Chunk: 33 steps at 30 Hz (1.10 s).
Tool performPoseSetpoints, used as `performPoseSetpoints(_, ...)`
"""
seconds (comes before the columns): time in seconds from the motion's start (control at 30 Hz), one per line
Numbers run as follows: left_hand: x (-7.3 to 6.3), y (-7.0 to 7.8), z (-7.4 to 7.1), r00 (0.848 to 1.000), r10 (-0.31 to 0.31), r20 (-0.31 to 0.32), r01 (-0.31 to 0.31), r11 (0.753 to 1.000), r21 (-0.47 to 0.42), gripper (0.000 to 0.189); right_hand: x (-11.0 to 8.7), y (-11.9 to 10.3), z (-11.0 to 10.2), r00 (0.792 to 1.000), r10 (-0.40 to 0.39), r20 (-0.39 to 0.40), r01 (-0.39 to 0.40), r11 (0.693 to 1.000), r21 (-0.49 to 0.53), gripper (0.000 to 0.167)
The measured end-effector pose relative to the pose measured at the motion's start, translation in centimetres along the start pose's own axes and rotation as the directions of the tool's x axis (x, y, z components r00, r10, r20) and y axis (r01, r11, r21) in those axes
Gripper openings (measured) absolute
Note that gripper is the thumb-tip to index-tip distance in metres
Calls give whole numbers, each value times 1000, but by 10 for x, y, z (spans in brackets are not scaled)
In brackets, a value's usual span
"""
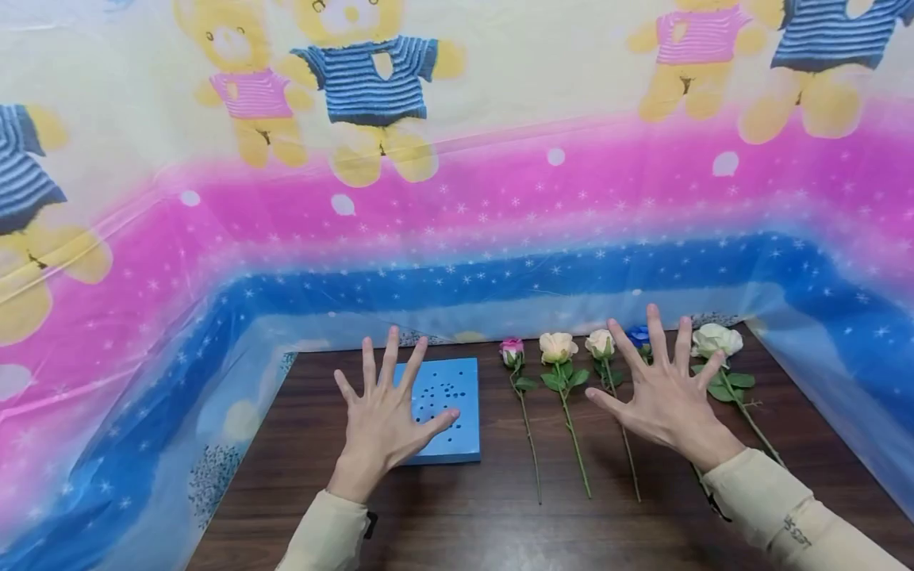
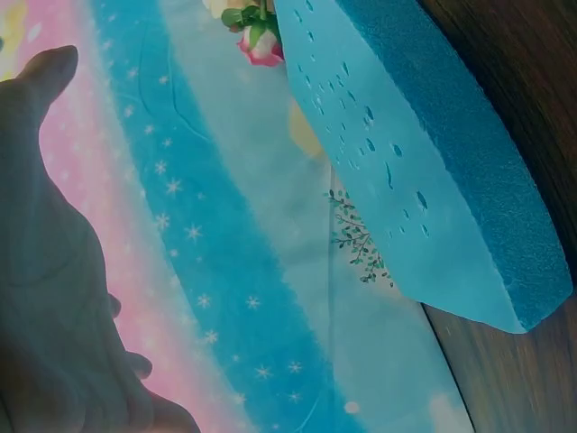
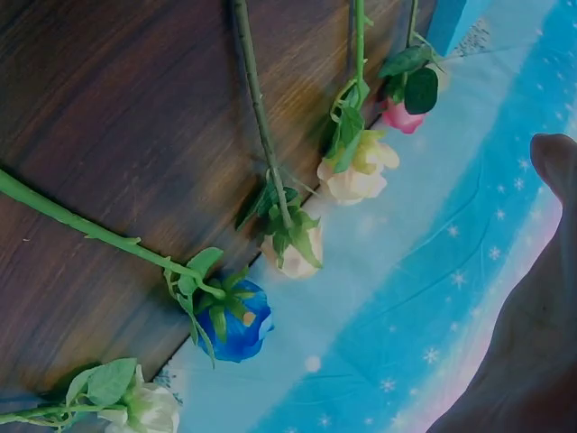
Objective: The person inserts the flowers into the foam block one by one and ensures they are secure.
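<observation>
Presently, in the head view, left hand (image 1: pixel 382 420) and right hand (image 1: pixel 667 400) are spread wide, nothing gripped. A light-blue, hole-pricked foam block (image 1: pixel 467 428) is partly masked by the left; green-stemmed, artificial-looking roses (image 1: pixel 559 349) are laid beside it on the dark wooden counter (image 1: pixel 485 523).

Left wrist view: the block's thick side (image 2: pixel 487 180) is shown, judged best for steadying.

Right wrist view: stems (image 3: pixel 108 236) are judged best pinched below the leaves (image 3: pixel 206 262).

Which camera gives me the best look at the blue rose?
The right wrist view: the blue rose shows bloom, leaves and some stem uncovered. In the head view, the right hand hides much of it, though some petals show. The left wrist view doesn't show it.
</observation>
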State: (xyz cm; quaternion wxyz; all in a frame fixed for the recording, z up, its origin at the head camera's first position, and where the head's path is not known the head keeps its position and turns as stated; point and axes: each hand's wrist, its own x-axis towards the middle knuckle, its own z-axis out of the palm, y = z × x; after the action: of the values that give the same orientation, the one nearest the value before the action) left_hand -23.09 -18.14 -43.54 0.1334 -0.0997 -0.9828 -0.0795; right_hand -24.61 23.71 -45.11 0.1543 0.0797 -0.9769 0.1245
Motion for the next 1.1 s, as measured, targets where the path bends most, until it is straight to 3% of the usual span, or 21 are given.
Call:
performPoseSetpoints(0.27, 1, 1, 4, 999, 39, -17, -39, 998, -46, 118, -3, 0, -5, 999, 29, 25, -30, 999, 40, 114)
performPoseSetpoints(0.53, 0, -5, 2, 998, 48, -50, -57, 981, -186, 126, 4, 5, -19, 996, 32, 80, -44, 988, 148, 119)
performPoseSetpoints(0.83, 0, -10, 0, 992, 25, -123, -61, 952, -299, 131, 12, 14, -30, 999, 33, 43, -44, 959, 280, 130)
performPoseSetpoints(0.97, -3, -17, 0, 990, -13, -140, -38, 935, -352, 134, 15, 25, -31, 1000, -11, 7, 6, 891, 454, 135)
performPoseSetpoints(1.1, -6, -26, 3, 989, -39, -140, -25, 904, -426, 134, 16, 43, -31, 997, -69, 32, 31, 754, 656, 130)
